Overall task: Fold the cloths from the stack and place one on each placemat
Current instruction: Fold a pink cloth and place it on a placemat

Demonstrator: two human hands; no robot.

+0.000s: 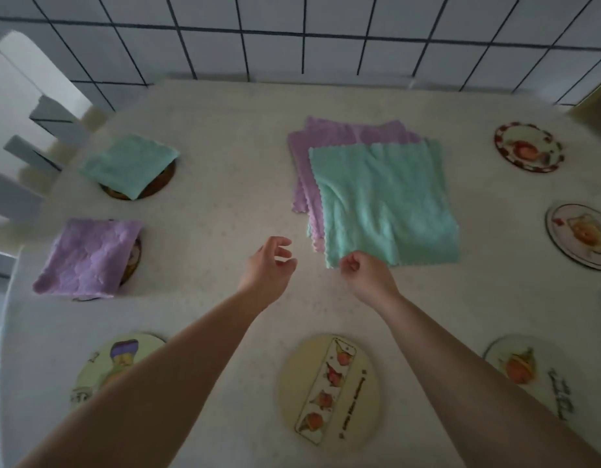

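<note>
Two bare forearms reach over a pale speckled table (224, 106) toward a stack of cloths (370, 184) lying just right of centre. A green cloth (387, 204) tops the stack, with purple cloths (339, 133) showing beneath it along the far and left edges.

The right hand (363, 270) sits at the near left corner of the green cloth, its fingers curled in toward the palm; whether they pinch the cloth's edge or merely touch it cannot be told. The left hand (270, 265) hovers just left of the stack, fingers loosely spread and bent, holding nothing and clear of the cloth.

On the left side of the table, a folded green cloth (130, 165) rests on a round placemat (164, 184), and nearer the person a folded purple cloth (89, 256) covers most of another placemat (135, 261).

Five round placemats lie bare: one at near left (99, 363), partly hidden by the left forearm, one at near centre (329, 390), one at near right (525, 369), one at right (579, 234) and one at far right (527, 146).

A white-tiled wall (326, 35) rises behind the table, and a white chair back (25, 96) stands at the far left.
</note>
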